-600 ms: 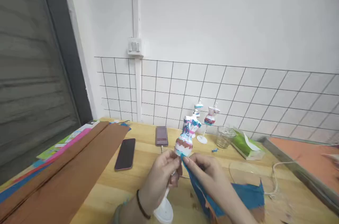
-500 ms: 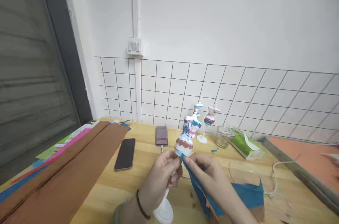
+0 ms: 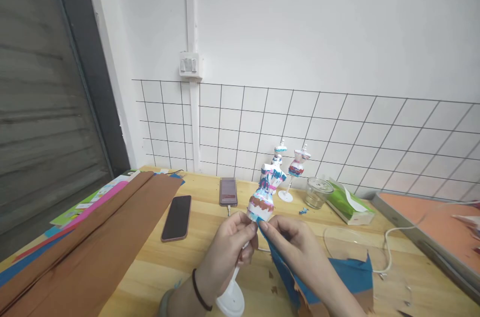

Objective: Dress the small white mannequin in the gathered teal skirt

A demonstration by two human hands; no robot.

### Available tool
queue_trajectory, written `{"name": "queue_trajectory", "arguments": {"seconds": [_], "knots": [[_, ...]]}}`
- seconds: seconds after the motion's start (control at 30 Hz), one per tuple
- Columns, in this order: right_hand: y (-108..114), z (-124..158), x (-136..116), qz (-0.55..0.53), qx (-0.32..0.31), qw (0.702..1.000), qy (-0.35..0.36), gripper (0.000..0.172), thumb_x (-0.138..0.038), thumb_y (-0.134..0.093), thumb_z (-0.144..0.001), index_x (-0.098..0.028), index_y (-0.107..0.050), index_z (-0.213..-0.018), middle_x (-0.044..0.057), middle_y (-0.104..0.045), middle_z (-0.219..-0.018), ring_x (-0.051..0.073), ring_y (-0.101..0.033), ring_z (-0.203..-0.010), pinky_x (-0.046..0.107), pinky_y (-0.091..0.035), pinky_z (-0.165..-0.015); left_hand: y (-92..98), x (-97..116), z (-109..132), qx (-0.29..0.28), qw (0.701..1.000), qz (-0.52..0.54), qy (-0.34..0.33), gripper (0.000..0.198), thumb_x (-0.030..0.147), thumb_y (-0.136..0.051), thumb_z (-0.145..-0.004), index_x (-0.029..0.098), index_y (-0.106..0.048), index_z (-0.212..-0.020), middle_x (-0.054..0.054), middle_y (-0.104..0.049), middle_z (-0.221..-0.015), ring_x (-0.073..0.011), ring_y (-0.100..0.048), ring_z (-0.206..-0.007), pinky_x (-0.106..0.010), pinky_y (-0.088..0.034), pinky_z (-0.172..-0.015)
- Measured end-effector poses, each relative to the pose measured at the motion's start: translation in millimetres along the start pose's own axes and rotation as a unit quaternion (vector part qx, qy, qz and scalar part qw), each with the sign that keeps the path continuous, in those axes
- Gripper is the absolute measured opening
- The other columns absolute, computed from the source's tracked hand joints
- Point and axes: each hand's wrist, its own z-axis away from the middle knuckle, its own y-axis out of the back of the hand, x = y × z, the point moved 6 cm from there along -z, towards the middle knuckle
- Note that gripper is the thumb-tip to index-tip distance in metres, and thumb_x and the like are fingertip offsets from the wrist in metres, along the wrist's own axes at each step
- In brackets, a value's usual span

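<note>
My left hand point(image 3: 234, 242) is closed around the stand of a miniature dress-form mannequin point(image 3: 263, 197), just under its torso. The torso is white with patches of blue, pink and brown; its round white base point(image 3: 230, 301) shows below my wrist. My right hand point(image 3: 296, 244) pinches a strip of blue crepe paper point(image 3: 279, 262) against the lower edge of the torso. More of the paper, blue with brown, hangs beneath my right hand and forearm. Part of the stand is hidden by my left fingers.
Two more small mannequins point(image 3: 299, 163) stand behind. A clear cup point(image 3: 318, 192), a green tissue pack point(image 3: 347, 202) and an orange-lined tray point(image 3: 423, 217) are on the right. Two phones point(image 3: 177, 218) lie left of centre, beside folded brown paper point(image 3: 97, 242). A white cable point(image 3: 390, 252) crosses the table.
Both hands keep the same hold on the mannequin and the blue paper. The view has shifted very slightly; nothing else has visibly moved.
</note>
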Motion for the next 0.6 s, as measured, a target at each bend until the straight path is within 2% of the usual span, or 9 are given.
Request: {"name": "queue_trajectory", "arguments": {"seconds": [0.6], "knots": [[0.1,1.9,1.1,0.007,-0.008,1.0,0.005,0.037,-0.042,-0.048,-0.084,-0.018,-0.05,-0.057,-0.004,-0.044,-0.053,0.011,-0.039,-0.053,0.022,-0.03,-0.049,0.7,-0.9,-1.7,0.002,1.0,-0.001,0.004,0.02,0.033,-0.055,-0.079,0.016,-0.045,-0.079,0.007,-0.043,-0.056,-0.002,-0.024,-0.04,-0.022,-0.009,-0.041]]}}
